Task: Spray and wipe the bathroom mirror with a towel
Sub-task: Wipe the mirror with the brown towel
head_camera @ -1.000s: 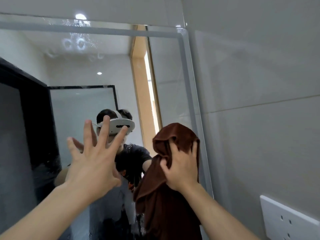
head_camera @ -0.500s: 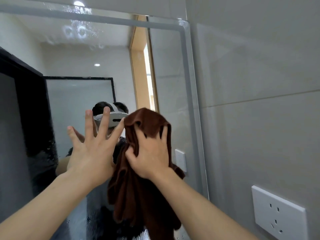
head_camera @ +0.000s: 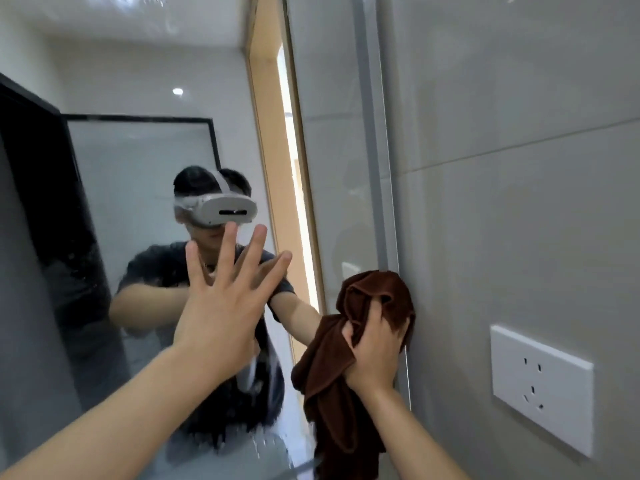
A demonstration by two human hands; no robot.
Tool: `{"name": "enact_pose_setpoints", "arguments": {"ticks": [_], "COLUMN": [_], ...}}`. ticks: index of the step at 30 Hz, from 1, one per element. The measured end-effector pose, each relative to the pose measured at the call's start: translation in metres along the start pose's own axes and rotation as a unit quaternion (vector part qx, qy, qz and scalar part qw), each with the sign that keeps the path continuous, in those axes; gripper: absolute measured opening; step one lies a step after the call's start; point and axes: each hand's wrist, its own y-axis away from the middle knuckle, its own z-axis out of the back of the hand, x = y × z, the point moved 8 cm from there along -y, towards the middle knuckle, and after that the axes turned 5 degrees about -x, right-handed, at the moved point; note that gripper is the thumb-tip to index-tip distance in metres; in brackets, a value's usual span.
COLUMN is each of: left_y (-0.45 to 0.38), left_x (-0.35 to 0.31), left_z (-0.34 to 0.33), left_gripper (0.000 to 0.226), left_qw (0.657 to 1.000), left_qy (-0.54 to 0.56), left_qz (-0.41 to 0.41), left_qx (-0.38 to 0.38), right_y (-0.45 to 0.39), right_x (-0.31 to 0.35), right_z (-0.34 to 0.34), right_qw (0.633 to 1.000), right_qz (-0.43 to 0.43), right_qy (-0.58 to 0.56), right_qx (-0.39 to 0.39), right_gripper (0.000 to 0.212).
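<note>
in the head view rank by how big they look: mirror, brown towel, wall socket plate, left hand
1. mirror
2. brown towel
3. left hand and wall socket plate: look alike, and the hand is nearer the camera, so unranked.

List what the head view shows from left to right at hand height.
Mirror → left hand, fingers spread → brown towel → right hand gripping it at the mirror's right edge → grey wall tile → white wall socket.
</note>
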Motion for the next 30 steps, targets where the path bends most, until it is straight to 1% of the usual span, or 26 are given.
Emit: {"name": "enact_pose_setpoints", "arguments": {"ticks": [3, 5, 6, 7, 8, 9, 10, 11, 12, 13, 15, 16, 17, 19, 21, 22, 23, 24, 25, 26, 27, 28, 29, 30], "left_y": [-0.001, -0.001, 0.001, 0.005, 0.011, 0.019, 0.027, 0.033, 0.038, 0.040, 0.039, 0.039, 0.039, 0.038, 0.037, 0.038, 0.041, 0.048, 0.057, 0.065, 0.072, 0.076, 0.078, 0.078], "left_x": [-0.001, -0.002, -0.005, -0.012, -0.019, -0.026, -0.032, -0.035, -0.035, -0.033, -0.031, -0.032, -0.033, -0.034, -0.036, -0.041, -0.051, -0.062, -0.072, -0.077, -0.077, -0.075, -0.072, -0.069], "left_z": [0.003, 0.003, 0.004, 0.002, -0.003, -0.010, -0.017, -0.024, -0.030, -0.033, -0.035, -0.036, -0.037, -0.037, -0.035, -0.035, -0.036, -0.039, -0.045, -0.052, -0.057, -0.061, -0.063, -0.064], "left_gripper": [0.125, 0.126, 0.126, 0.126, 0.125, 0.124, 0.123, 0.124, 0.126, 0.129, 0.133, 0.133, 0.132, 0.128, 0.123, 0.120, 0.115, 0.112, 0.110, 0.110, 0.110, 0.112, 0.115, 0.120], "left_qw": [1.000, 1.000, 1.000, 1.000, 0.999, 0.998, 0.998, 0.997, 0.997, 0.997, 0.997, 0.997, 0.997, 0.997, 0.997, 0.996, 0.993, 0.989, 0.986, 0.985, 0.987, 0.988, 0.989, 0.989], "left_qy": [0.007, 0.008, 0.006, 0.002, -0.001, -0.003, -0.006, -0.012, -0.016, -0.016, -0.010, -0.011, -0.015, -0.020, -0.019, -0.025, -0.036, -0.047, -0.053, -0.054, -0.050, -0.048, -0.050, -0.055], "left_qz": [0.001, -0.001, -0.008, -0.023, -0.040, -0.054, -0.062, -0.065, -0.063, -0.060, -0.061, -0.063, -0.066, -0.069, -0.069, -0.081, -0.107, -0.136, -0.154, -0.156, -0.146, -0.136, -0.127, -0.122], "left_qx": [0.008, 0.009, 0.008, 0.009, 0.013, 0.019, 0.026, 0.031, 0.034, 0.035, 0.036, 0.039, 0.040, 0.042, 0.042, 0.035, 0.030, 0.030, 0.035, 0.042, 0.047, 0.049, 0.051, 0.053], "right_y": [0.017, 0.024, 0.027, 0.032, 0.039, 0.046, 0.053, 0.058, 0.061, 0.062, 0.063, 0.065, 0.066, 0.066, 0.067, 0.069, 0.075, 0.087, 0.100, 0.105, 0.103, 0.098, 0.094, 0.092], "right_x": [0.006, 0.021, 0.032, 0.043, 0.052, 0.057, 0.056, 0.049, 0.036, 0.019, -0.017, -0.032, -0.041, -0.041, -0.025, -0.011, 0.008, 0.026, 0.036, 0.036, 0.027, 0.013, -0.007, -0.029], "right_z": [0.006, 0.002, -0.002, -0.006, -0.011, -0.016, -0.018, -0.019, -0.021, -0.023, -0.022, -0.021, -0.019, -0.019, -0.017, -0.017, -0.021, -0.026, -0.030, -0.030, -0.029, -0.027, -0.028, -0.028], "right_qw": [0.996, 0.995, 0.997, 0.999, 0.996, 0.990, 0.982, 0.977, 0.977, 0.983, 0.997, 0.999, 0.998, 0.995, 0.993, 0.996, 0.997, 0.987, 0.971, 0.956, 0.952, 0.957, 0.968, 0.981], "right_qz": [-0.069, -0.093, -0.075, -0.025, 0.042, 0.107, 0.152, 0.174, 0.170, 0.137, 0.026, -0.025, -0.058, -0.096, -0.114, -0.080, -0.001, 0.103, 0.191, 0.243, 0.259, 0.246, 0.204, 0.141], "right_qy": [-0.033, -0.033, -0.015, 0.008, 0.029, 0.039, 0.041, 0.044, 0.049, 0.055, 0.046, 0.034, 0.022, 0.010, 0.024, 0.045, 0.069, 0.084, 0.076, 0.063, 0.058, 0.066, 0.081, 0.090], "right_qx": [-0.038, -0.013, 0.014, 0.041, 0.066, 0.089, 0.108, 0.119, 0.118, 0.106, 0.060, 0.031, 0.004, -0.020, -0.022, -0.001, 0.037, 0.085, 0.125, 0.150, 0.154, 0.139, 0.119, 0.099], "right_gripper": [0.065, 0.067, 0.069, 0.069, 0.069, 0.070, 0.071, 0.073, 0.073, 0.072, 0.068, 0.067, 0.068, 0.071, 0.072, 0.071, 0.070, 0.070, 0.073, 0.075, 0.076, 0.075, 0.073, 0.072]}}
